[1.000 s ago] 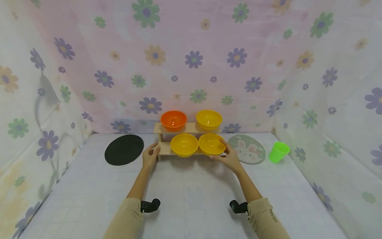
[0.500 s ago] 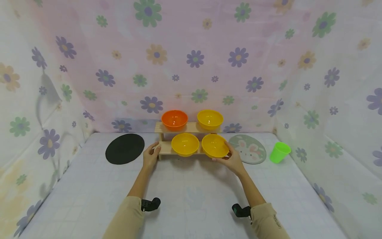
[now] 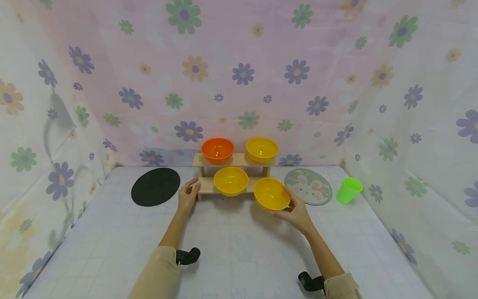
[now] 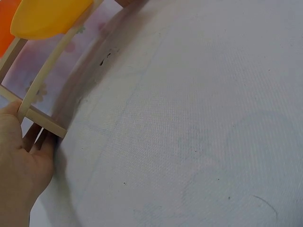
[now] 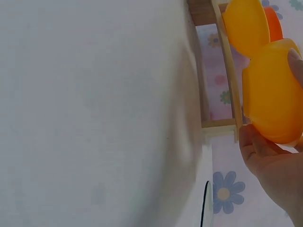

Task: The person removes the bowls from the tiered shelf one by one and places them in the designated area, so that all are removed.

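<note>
Yellow bowl sits at the front right corner of the wooden rack's lower shelf, apparently clear of the board; round, so no long axis. Right hand pinches its right side, so the bowl lies to that hand's left; the left hand is farther off, gripping the shelf's left end (thumb on top, fingertips partly hidden). Second yellow bowl is just beside, on the lower shelf; orange bowl and third yellow bowl on the upper. Dark mat and rabbit mat flank the rack, green cup near the counter's right edge.
</note>
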{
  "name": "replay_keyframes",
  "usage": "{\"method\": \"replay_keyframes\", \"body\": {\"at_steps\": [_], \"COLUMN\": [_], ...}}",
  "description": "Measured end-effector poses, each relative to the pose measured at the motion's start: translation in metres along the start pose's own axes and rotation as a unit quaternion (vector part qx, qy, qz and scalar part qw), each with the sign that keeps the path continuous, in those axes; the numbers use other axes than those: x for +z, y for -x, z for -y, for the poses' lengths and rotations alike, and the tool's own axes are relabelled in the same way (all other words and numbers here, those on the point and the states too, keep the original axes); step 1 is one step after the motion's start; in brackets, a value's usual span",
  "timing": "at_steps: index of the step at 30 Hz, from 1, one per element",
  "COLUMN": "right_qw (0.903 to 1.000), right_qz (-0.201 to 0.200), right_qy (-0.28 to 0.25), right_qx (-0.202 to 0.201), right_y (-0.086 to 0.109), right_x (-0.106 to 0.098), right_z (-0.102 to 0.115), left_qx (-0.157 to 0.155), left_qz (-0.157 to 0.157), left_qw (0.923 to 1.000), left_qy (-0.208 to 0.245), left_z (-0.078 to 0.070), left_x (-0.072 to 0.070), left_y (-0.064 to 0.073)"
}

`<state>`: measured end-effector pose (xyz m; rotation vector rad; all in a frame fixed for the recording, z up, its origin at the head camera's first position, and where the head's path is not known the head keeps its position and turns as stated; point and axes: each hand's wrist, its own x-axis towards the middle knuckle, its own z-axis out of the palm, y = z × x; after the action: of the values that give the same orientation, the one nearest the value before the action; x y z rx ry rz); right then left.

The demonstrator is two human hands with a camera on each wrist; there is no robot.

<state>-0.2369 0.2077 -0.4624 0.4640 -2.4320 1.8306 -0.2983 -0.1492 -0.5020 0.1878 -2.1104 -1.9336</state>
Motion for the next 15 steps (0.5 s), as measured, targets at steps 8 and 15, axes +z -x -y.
{"method": "replay_keyframes", "body": {"at_steps": [8, 15], "right_qw": [0.9995, 0.9968], "right_qz": [0.03, 0.076], "right_qy": [0.004, -0.024], "right_qx": [-0.003, 0.009], "right_y": [0.022, 0.028], "right_x": [0.015, 0.037], "right_z": [0.002, 0.002], "left_qx": [0.003, -0.001], "left_qz": [-0.001, 0.001], "left_qw": [1.0, 0.9999], "left_qy": [0.004, 0.013], "left_z": [0.001, 0.0], "left_x": [0.0, 0.0], "left_y": [0.0, 0.0]}}
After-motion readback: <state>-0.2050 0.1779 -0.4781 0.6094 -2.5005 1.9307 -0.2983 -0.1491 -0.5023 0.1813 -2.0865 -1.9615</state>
